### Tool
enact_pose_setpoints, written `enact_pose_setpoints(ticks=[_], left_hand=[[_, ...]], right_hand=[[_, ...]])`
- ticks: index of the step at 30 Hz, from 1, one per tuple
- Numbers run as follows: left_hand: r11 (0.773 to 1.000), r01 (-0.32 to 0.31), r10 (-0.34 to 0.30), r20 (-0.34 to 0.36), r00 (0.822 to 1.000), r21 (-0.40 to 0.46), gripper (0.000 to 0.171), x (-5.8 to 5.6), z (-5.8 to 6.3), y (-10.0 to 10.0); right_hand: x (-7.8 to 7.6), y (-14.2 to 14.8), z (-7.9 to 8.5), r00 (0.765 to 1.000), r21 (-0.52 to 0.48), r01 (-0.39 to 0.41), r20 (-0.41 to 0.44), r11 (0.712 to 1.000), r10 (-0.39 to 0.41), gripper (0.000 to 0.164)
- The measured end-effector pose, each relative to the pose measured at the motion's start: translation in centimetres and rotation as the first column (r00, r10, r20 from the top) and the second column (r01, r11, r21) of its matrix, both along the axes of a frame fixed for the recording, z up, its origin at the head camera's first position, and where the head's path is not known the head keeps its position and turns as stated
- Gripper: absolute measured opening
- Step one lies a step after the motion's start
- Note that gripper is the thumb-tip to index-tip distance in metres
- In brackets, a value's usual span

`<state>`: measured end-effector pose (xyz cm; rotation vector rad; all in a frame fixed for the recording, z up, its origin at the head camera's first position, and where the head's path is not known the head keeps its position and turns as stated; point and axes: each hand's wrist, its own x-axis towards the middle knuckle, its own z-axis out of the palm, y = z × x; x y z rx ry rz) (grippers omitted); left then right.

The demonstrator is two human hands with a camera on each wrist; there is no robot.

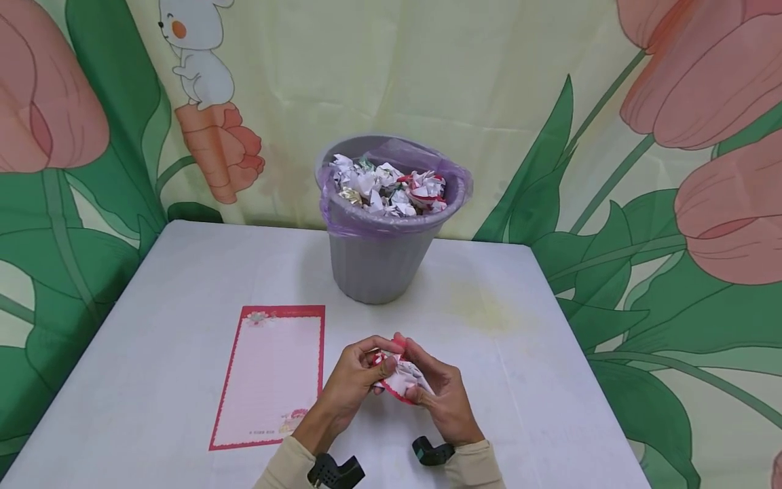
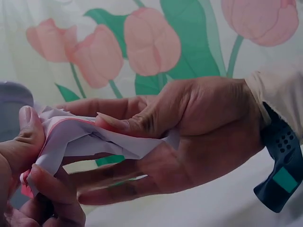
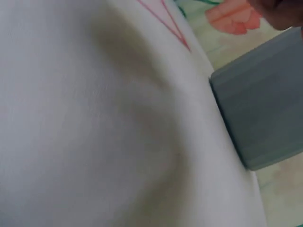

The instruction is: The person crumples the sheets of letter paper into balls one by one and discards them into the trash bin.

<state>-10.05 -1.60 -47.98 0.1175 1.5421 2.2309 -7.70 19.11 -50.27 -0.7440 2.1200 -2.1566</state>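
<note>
Between both hands is a crumpled sheet of paper (image 1: 411, 380), white with a red border. My left hand (image 1: 354, 373) pinches its left side with thumb and fingers. On the other side my right hand (image 1: 446, 394) grips it, thumb on the near edge. The left wrist view shows the folded paper (image 2: 109, 142) up close, with the right thumb pressed on top of it and the left fingers (image 2: 54, 184) pinching its end. In the right wrist view only part of a hand (image 3: 279, 12) shows, at the top right corner; the paper is out of sight there.
A flat red-bordered sheet (image 1: 269, 373) lies left of the hands. Behind them stands a grey bin (image 1: 379, 265) with a purple liner (image 1: 458, 183), heaped with crumpled paper (image 1: 385, 183). All rest on a white-covered table (image 1: 165, 326) before a tulip-print curtain (image 1: 427, 68).
</note>
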Motion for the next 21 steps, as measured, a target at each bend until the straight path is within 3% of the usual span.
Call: enact_pose_setpoints(ticks=[2,5,9,11,15,18,19,21], left_hand=[[1.0,-0.004,0.004,0.006,1.0,0.011,0.036,0.0,-0.3,0.0],[1.0,-0.02,0.02,0.013,1.0,0.011,0.039,-0.1,-0.5,-0.1],[0.999,-0.042,0.041,0.034,0.999,0.004,0.041,0.0,-0.6,0.0],[0.998,-0.06,0.06,0.039,0.997,-0.011,0.041,0.1,-0.6,0.2],[0.982,-0.152,0.15,-0.028,0.988,-0.111,0.037,0.4,-0.5,0.7],[0.931,-0.294,0.26,-0.171,0.95,-0.217,0.031,0.8,-0.4,1.4],[0.909,-0.344,0.295,-0.222,0.929,-0.234,0.03,0.9,-0.4,1.6],[0.847,-0.458,0.363,-0.338,0.869,-0.268,0.029,1.2,-0.5,2.1]], right_hand=[[-0.1,0.0,0.0,0.999,0.017,-0.039,0.027,0.999,0.038,0.065],[-0.2,0.1,0.0,0.999,0.077,-0.036,0.04,0.996,0.033,0.06],[0.0,0.1,0.0,0.997,0.145,0.077,0.021,0.986,-0.081,0.053],[0.2,0.0,0.0,0.991,0.132,0.13,0.027,0.983,-0.135,0.051],[0.6,-0.3,-0.2,0.967,0.072,0.239,0.075,0.968,-0.244,0.048],[0.8,-1.0,-0.2,0.936,0.038,0.327,0.124,0.944,-0.329,0.045],[0.8,-1.3,-0.1,0.925,0.029,0.355,0.135,0.934,-0.356,0.043],[0.7,-2.0,0.0,0.896,0.025,0.417,0.159,0.909,-0.415,0.041]])
